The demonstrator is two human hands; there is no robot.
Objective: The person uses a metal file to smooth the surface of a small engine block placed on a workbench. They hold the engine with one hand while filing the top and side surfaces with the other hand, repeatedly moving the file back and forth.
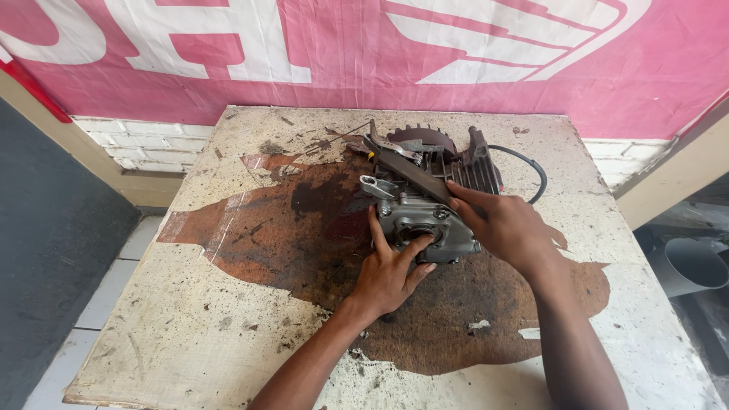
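Grey cast metal fills the middle of the frame: a small engine block [429, 201] sits on a worn, cream-coloured counter [228, 334], just right of centre and toward the upper half. Its flat side cover faces the camera, with a round opening near the bottom edge. Cooling fins [480, 168] and a toothed flywheel [425, 137] rise behind it, and a black cable [531, 171] loops off its right side toward the upper right of the frame.

The left hand [389, 272] comes up from the lower middle, palm down and fingers spread open; the thumb lies along the cover's left edge and the fingertips [422, 244] press at the round opening. It grips nothing, only rests against the metal. The right hand [505, 226] reaches in from the lower right, loosely open and laid flat over the cover's right side and top, fingers pointing left (whether they curl around an edge I cannot tell).

A dark, flat metal bar [406, 171] lies slanted across the top of the block, just above the right hand's fingers, and a small silver lever [373, 184] sticks out on the left. A wide rust-brown stain [304, 228] spreads under and around the block. Bits of debris [319, 143] and a thin wire lie near the counter's far edge, upper centre. Behind the counter hangs a pink and white banner [364, 45] over white brick [152, 148]. A grey pipe [687, 266] shows at the right edge.
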